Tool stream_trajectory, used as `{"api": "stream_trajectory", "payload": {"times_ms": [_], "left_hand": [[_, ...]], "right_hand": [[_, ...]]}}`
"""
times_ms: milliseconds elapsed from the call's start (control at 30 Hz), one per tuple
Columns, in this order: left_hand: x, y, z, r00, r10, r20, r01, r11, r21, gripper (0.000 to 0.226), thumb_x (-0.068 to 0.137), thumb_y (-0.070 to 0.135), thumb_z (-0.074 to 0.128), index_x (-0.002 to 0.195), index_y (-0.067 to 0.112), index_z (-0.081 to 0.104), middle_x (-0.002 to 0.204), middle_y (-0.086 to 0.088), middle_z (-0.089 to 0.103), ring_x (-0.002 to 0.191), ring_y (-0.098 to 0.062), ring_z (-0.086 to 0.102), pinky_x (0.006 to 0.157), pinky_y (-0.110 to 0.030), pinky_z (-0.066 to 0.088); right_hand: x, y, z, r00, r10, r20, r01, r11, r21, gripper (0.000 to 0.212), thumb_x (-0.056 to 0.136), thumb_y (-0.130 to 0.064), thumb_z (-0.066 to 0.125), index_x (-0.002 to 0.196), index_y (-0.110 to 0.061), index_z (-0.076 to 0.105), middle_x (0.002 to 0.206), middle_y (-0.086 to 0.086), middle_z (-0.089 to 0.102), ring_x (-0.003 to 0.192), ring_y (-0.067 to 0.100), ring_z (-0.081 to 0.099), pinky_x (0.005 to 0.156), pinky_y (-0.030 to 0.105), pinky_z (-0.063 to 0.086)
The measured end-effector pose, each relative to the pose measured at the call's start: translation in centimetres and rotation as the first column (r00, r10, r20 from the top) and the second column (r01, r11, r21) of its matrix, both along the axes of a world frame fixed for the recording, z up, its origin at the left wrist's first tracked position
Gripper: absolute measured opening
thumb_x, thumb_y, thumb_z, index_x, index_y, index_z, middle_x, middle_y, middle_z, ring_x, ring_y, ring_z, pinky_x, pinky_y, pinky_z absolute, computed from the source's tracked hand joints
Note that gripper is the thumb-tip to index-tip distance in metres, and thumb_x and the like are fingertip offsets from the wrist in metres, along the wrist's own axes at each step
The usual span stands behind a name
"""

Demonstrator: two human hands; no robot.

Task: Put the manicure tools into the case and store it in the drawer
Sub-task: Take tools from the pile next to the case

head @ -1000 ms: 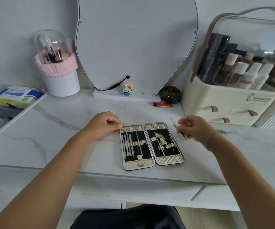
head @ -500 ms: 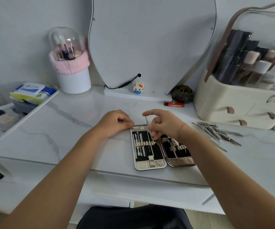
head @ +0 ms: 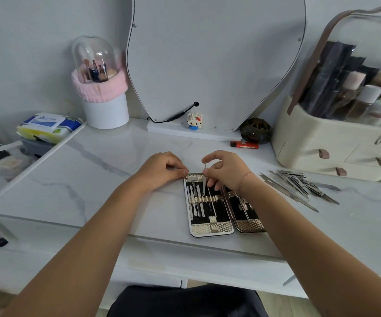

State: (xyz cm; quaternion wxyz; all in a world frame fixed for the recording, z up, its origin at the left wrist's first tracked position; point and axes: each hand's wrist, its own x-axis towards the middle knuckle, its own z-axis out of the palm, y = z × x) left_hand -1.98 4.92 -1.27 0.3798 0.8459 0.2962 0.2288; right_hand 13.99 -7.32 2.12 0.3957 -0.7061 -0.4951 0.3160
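An open manicure case (head: 212,227) lies flat on the white marble table (head: 93,179), with several metal tools under the elastic band in its left half. My left hand (head: 162,169) rests at the case's top left corner, fingers curled and pinching its edge. My right hand (head: 225,170) hovers over the top of the case and pinches a thin metal tool (head: 204,179), whose lower tip points down at the band. Several loose manicure tools (head: 299,184) lie in a pile to the right of the case.
A cream cosmetics organiser (head: 322,147) with small drawers stands at the back right. Behind the case are a mirror (head: 217,60), a small toy figure (head: 194,121), a dark round object (head: 255,130) and a red lighter (head: 244,144). A brush holder (head: 103,106) and wipes (head: 48,125) sit left.
My right hand has carried the thin tool from the right side over to the case's left half and lowered it toward the band. My left hand stays at the case's corner.
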Motion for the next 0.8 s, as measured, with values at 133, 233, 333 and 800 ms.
{"api": "stream_trajectory", "payload": {"times_ms": [133,233,333,800], "left_hand": [[0.1,-0.1,0.1,1.000,0.000,0.004,0.000,1.000,-0.002,0.008,0.075,0.025,0.076,0.075,0.032,0.071,0.094,0.005,0.063,0.093,-0.008,0.058,0.081,-0.015,0.040],[0.0,0.0,0.1,1.000,-0.005,0.007,0.005,1.000,0.005,0.007,0.075,0.025,0.076,0.077,0.030,0.072,0.093,0.006,0.063,0.094,-0.009,0.057,0.084,-0.019,0.041],[0.0,0.0,0.0,1.000,-0.006,0.007,0.006,1.000,0.005,0.008,0.074,0.025,0.076,0.076,0.031,0.072,0.092,0.007,0.063,0.094,-0.009,0.057,0.086,-0.022,0.041],[0.0,0.0,-0.1,1.000,0.009,0.008,-0.009,1.000,0.006,0.005,0.074,0.025,0.076,0.079,0.024,0.074,0.092,0.005,0.064,0.092,-0.007,0.057,0.082,-0.015,0.039]], "right_hand": [[0.0,-0.1,0.4,0.995,0.051,0.085,-0.048,0.998,-0.039,0.019,0.086,-0.010,0.062,0.104,-0.013,0.060,0.060,0.004,0.065,0.035,0.006,0.047,0.042,0.018,0.042],[0.1,0.0,0.5,0.987,0.095,0.130,-0.088,0.994,-0.059,0.016,0.086,-0.010,0.060,0.102,-0.011,0.063,0.064,0.001,0.064,0.037,0.002,0.048,0.042,0.017,0.042],[0.2,0.2,0.4,0.970,0.116,0.215,-0.100,0.991,-0.087,0.015,0.088,-0.015,0.057,0.097,-0.012,0.069,0.063,-0.002,0.061,0.046,0.007,0.048,0.049,0.021,0.043],[-0.4,-1.7,1.5,0.804,0.322,0.499,-0.242,0.945,-0.220,0.033,0.096,-0.030,0.044,0.119,-0.018,0.065,0.103,0.011,0.066,0.097,0.023,0.057,0.085,0.032,0.043]]}}
